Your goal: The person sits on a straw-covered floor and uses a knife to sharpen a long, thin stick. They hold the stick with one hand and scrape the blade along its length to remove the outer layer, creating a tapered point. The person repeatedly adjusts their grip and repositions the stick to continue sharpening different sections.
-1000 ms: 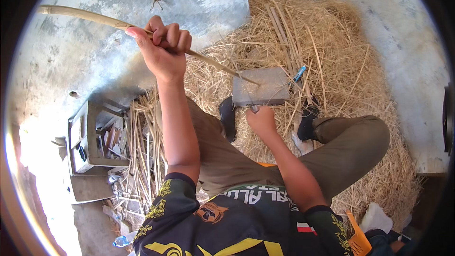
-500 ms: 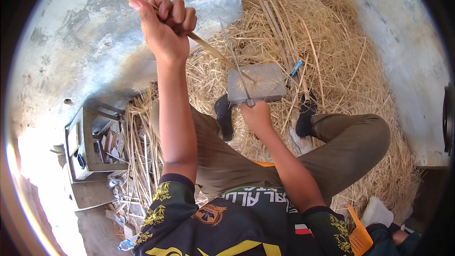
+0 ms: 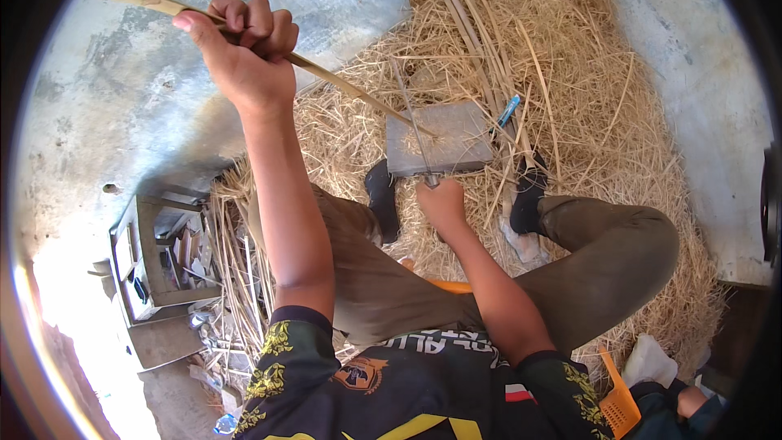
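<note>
My left hand [image 3: 254, 61], raised at the upper left, is closed round a long bamboo strip [image 3: 350, 90]. From my fist the strip slants down to the right, and its lower end rests on a grey block [image 3: 471, 140]. My right hand [image 3: 442, 202] grips the handle of a long thin-bladed knife [image 3: 422, 148] at the block's near edge. The blade points away from me and crosses the strip near its lower end. Whether it is cutting into the strip, I cannot tell. Fine shavings lie on the block.
Straw-like shavings [image 3: 586, 90] cover the floor. Loose bamboo strips [image 3: 481, 49] and a blue cutter [image 3: 509, 110] lie beyond the block. My feet flank it. At left stand a wooden box [image 3: 155, 297] of scraps and a bundle of strips [image 3: 244, 236]. A person's hand shows at lower right.
My left hand has moved left and slightly down, drawing the bamboo strip along with it. My right hand and the knife stay in nearly the same place.
</note>
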Available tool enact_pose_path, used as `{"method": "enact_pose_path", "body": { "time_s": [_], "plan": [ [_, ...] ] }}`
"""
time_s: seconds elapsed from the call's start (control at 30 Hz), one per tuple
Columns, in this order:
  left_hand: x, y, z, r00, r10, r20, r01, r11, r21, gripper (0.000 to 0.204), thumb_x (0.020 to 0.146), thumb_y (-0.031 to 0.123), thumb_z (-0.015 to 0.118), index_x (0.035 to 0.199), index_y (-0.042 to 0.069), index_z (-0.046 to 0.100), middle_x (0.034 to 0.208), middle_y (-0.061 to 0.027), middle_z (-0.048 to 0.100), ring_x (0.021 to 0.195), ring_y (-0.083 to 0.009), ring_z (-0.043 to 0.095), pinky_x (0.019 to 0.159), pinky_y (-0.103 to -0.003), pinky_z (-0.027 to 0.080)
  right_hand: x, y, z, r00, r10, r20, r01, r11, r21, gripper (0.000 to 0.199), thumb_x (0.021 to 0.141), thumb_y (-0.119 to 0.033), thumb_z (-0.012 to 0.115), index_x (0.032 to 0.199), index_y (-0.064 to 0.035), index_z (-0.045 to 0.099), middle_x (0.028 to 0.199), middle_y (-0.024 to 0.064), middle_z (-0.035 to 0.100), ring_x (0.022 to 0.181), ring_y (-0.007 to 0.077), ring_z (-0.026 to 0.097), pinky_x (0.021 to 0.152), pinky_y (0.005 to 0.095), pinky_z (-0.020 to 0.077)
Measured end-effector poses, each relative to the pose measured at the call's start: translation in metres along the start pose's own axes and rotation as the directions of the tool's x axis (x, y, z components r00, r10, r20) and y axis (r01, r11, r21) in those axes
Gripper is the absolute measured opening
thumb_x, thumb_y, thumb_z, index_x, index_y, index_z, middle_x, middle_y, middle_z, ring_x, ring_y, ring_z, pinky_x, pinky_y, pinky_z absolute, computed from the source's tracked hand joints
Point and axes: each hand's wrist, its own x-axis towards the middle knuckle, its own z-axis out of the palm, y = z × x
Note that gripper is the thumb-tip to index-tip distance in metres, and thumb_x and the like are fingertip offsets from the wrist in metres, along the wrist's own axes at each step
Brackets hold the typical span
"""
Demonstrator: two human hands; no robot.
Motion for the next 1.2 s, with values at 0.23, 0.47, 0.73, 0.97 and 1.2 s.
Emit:
{"method": "enact_pose_path", "body": {
  "time_s": [0.23,0.47,0.73,0.97,1.2],
  "plan": [
    [-0.006,0.008,-0.002,0.998,-0.03,0.057,0.033,0.999,-0.042,0.065,0.094,0.075,0.043,0.073,0.014,0.033,0.058,0.0032,0.019,0.053,-0.011,0.01,0.049,-0.031,0.009,0.006,0.038,0.013,0.997,0.062,0.039,-0.062,0.998,0.019,0.029,0.082,-0.022,0.066,0.073,0.0055,0.066,0.068,0.0211,0.067,0.065,0.035,0.068,0.065,0.0458,0.0516],
    [-0.011,0.004,0.01,0.999,-0.014,0.047,0.016,1.0,-0.022,0.069,0.09,0.08,0.042,0.074,0.014,0.031,0.059,0.0037,0.017,0.052,-0.0109,0.008,0.049,-0.031,0.009,0.011,0.043,0.009,0.99,0.126,-0.062,-0.127,0.992,-0.003,0.029,0.082,-0.021,0.066,0.072,0.006,0.066,0.066,0.0181,0.066,0.06,0.0286,0.064,0.06,0.0434,0.0483],
    [-0.016,0.007,0.01,1.0,-0.004,0.016,0.004,1.0,0.003,0.067,0.091,0.079,0.043,0.073,0.016,0.031,0.057,0.0036,0.019,0.052,-0.0109,0.01,0.049,-0.031,0.009,0.007,0.041,0.021,0.994,-0.11,0.013,0.108,0.988,0.109,0.029,0.08,-0.023,0.066,0.068,0.003,0.064,0.058,0.0164,0.061,0.057,0.029,0.063,0.06,0.0437,0.0471],
    [-0.014,0.009,0.005,1.0,-0.004,-0.006,0.004,1.0,0.005,0.07,0.09,0.082,0.04,0.073,0.015,0.028,0.058,0.004,0.015,0.051,-0.0104,0.008,0.048,-0.031,0.009,0.021,0.085,0.016,0.92,0.389,0.04,-0.391,0.909,0.147,0.027,0.079,-0.022,0.067,0.066,0.0016,0.061,0.058,0.0133,0.06,0.055,0.0236,0.063,0.057,0.0412,0.049],
    [-0.009,0.013,0.001,0.997,-0.064,0.04,0.065,0.998,-0.011,0.068,0.093,0.079,0.036,0.072,0.015,0.028,0.058,0.0036,0.016,0.054,-0.0123,0.011,0.051,-0.031,0.013,0.018,0.043,0.016,1.0,-0.02,-0.003,0.02,0.999,0.033,0.029,0.081,-0.022,0.066,0.07,0.0043,0.062,0.063,0.0172,0.063,0.057,0.0284,0.063,0.061,0.0421,0.0506]
  ]
}}
